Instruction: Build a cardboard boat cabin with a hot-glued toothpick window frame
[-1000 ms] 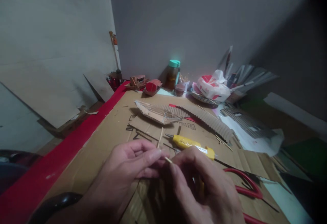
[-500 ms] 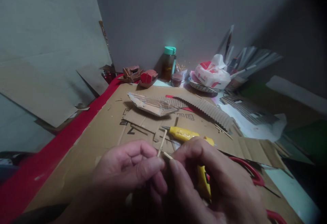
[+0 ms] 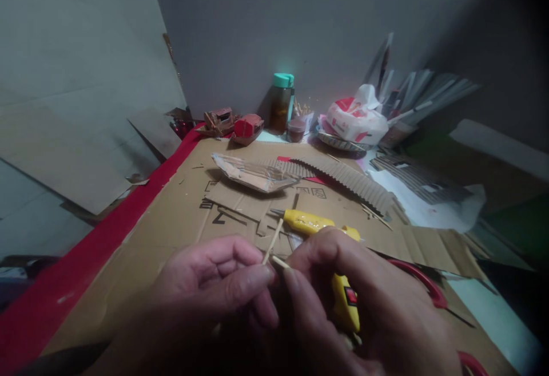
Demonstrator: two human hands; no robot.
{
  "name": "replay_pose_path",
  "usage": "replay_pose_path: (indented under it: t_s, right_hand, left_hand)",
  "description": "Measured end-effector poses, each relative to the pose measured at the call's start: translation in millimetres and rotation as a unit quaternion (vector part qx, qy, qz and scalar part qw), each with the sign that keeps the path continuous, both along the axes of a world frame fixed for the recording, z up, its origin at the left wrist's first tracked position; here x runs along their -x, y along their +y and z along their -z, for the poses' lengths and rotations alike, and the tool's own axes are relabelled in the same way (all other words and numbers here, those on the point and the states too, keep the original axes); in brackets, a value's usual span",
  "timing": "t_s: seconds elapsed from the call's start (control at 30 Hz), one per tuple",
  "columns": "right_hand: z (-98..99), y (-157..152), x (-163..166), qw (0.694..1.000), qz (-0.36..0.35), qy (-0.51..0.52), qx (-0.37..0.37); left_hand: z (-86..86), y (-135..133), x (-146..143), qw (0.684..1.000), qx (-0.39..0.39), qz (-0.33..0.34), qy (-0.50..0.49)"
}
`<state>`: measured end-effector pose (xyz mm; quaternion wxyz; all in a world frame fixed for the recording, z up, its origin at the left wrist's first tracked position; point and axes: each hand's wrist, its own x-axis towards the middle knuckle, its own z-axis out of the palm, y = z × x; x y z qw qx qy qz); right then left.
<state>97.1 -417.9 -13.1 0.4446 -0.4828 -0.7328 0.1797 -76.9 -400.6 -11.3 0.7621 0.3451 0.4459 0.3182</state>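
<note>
My left hand [image 3: 214,290] is closed, thumb and fingers pinching a thin wooden stick [image 3: 273,240] that points up and away. My right hand [image 3: 364,313] is closed too, pinching a second short stick piece [image 3: 281,262] whose end meets the first stick between my fingertips. Both hands hover low over a flat cardboard sheet [image 3: 180,216]. A yellow glue gun [image 3: 319,233] lies on the cardboard just beyond and under my right hand. A cardboard boat hull [image 3: 253,174] rests farther back.
A strip of corrugated card [image 3: 347,178] curves behind the hull. Red-handled scissors [image 3: 418,287] lie at the right. By the back wall stand a teal-lidded jar [image 3: 281,104], small model boats [image 3: 234,124] and a white-and-red bag [image 3: 355,118]. A red table edge [image 3: 86,273] runs down the left.
The view has tilted down slightly and my hands have come nearer the camera. The two sticks stay pinched together; the grip looks the same.
</note>
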Motion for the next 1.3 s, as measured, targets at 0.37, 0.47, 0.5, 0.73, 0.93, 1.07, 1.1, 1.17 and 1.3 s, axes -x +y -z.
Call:
replay_pose_path:
  t_s: [0.37, 0.47, 0.5, 0.73, 0.93, 1.07, 1.1, 1.17, 1.3]
  right_hand:
    - [9.6, 1.4, 1.7, 1.0, 0.008, 0.014, -0.022]
    - [9.9, 1.7, 1.1, 1.0, 0.011, 0.01, -0.021]
    - [10.2, 1.6, 1.1, 1.0, 0.012, 0.008, -0.017]
    - [10.8, 0.7, 1.5, 1.0, 0.01, 0.006, -0.002]
    - [9.9, 1.4, 0.9, 1.0, 0.008, 0.002, -0.012]
    - [10.0, 1.9, 0.9, 1.0, 0.011, -0.006, -0.013]
    - [9.9, 1.9, 0.9, 1.0, 0.012, -0.008, -0.012]
    - [9.4, 2.0, 0.8, 1.0, 0.015, -0.011, -0.012]
    - [8.5, 2.3, 0.4, 1.0, 0.017, -0.01, -0.01]
  left_hand:
    - [-1.9, -0.7, -0.5, 1.0, 0.007, 0.009, 0.007]
    - [-2.8, -0.7, 0.6, 1.0, 0.005, 0.013, 0.017]
    - [-2.7, -0.8, 0.8, 1.0, 0.006, 0.014, 0.018]
    - [2.1, -2.2, 0.6, 1.0, -0.001, 0.016, 0.015]
    - [1.6, -2.0, 1.8, 1.0, 0.015, 0.018, 0.006]
    - [1.9, -2.1, 2.3, 1.0, 0.017, 0.02, 0.011]
    - [2.4, -2.4, 2.2, 1.0, 0.018, 0.02, 0.01]
    - [3.2, -3.0, 2.1, 1.0, 0.02, 0.016, 0.007]
    - [3.6, -3.7, 1.6, 1.0, 0.02, 0.011, 0.004]
